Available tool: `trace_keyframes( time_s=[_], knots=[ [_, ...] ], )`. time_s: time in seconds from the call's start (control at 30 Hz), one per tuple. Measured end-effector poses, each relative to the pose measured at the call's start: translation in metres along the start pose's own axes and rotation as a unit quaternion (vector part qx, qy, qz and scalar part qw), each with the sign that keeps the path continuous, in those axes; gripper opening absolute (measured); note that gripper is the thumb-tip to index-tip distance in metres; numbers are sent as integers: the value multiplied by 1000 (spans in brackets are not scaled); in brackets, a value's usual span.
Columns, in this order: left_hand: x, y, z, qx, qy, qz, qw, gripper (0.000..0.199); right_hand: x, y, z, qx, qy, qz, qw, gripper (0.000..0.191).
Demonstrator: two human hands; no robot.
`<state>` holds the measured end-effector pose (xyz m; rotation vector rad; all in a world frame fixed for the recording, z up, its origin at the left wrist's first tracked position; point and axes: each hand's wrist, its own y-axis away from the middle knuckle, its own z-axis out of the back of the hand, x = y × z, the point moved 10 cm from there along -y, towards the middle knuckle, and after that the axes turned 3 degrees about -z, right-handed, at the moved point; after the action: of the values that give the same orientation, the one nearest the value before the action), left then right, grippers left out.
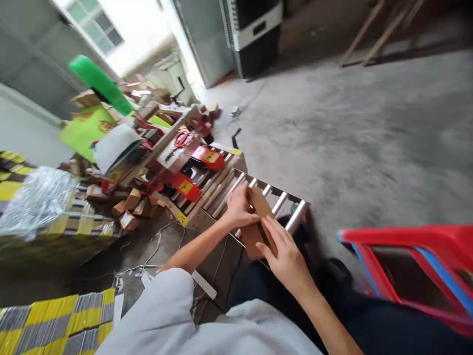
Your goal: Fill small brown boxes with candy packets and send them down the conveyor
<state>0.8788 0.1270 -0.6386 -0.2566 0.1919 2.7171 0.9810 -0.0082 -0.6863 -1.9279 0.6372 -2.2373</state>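
A small brown cardboard box (253, 240) sits tilted on the metal rollers, its top flaps parted along a dark gap. My left hand (239, 209) grips its far left side, with the thumb laid over the top. On the near right, my right hand (287, 252) holds the flap between thumb and fingers. What is inside the box cannot be made out. Beneath it runs the roller conveyor (281, 202), leading up to a box-sealing machine with red guards (187, 186).
Small cardboard boxes (133, 201) lie piled left of the machine. Yellow-and-grey strapped stacks (55, 323) stand at lower left, and a red plastic chair (399, 236) stands at right. Cables (157, 246) trail over the floor. An air cooler (256, 37) is at the back.
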Motion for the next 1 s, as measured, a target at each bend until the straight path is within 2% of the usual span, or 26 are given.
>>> trace_keyframes(
  time_s=[0.07,0.13,0.27,0.37,0.47,0.53,0.6,0.67,0.73,0.8,0.83,0.9,1.0],
  knots=[
    [3,2,-3,-6,-19,25,999,119,-1,3,-6,0,43,38,998,62],
    [7,6,2,-20,-15,35,999,118,2,6,-10,-3,90,67,994,66],
    [12,15,17,-29,69,2,997,108,9,9,-11,-2,139,84,987,72],
    [11,23,33,-97,96,-36,990,95,12,9,-15,7,153,81,985,70],
    [-2,34,31,-153,66,-72,983,75,8,7,-25,20,171,63,983,60],
    [-20,39,12,-116,42,-108,986,62,1,3,-32,39,141,42,988,53],
    [-43,44,-17,-21,6,-150,988,58,-12,-1,-36,68,54,18,996,49],
    [-61,54,-40,72,-43,-185,979,72,-28,0,-35,107,-89,-14,990,47],
    [-74,67,-48,109,-90,-215,966,100,-56,5,-23,106,-236,-91,962,47],
    [-84,79,-52,124,-133,-245,952,118,-94,16,-2,39,-331,-196,922,48],
    [-87,83,-54,130,-155,-253,946,121,-112,25,11,-8,-354,-245,902,48],
    [-87,84,-62,139,-192,-251,939,110,-137,41,34,-80,-366,-304,876,52],
    [-75,68,-68,135,-205,-230,942,94,-152,56,57,-118,-351,-336,866,54]
  ],
)
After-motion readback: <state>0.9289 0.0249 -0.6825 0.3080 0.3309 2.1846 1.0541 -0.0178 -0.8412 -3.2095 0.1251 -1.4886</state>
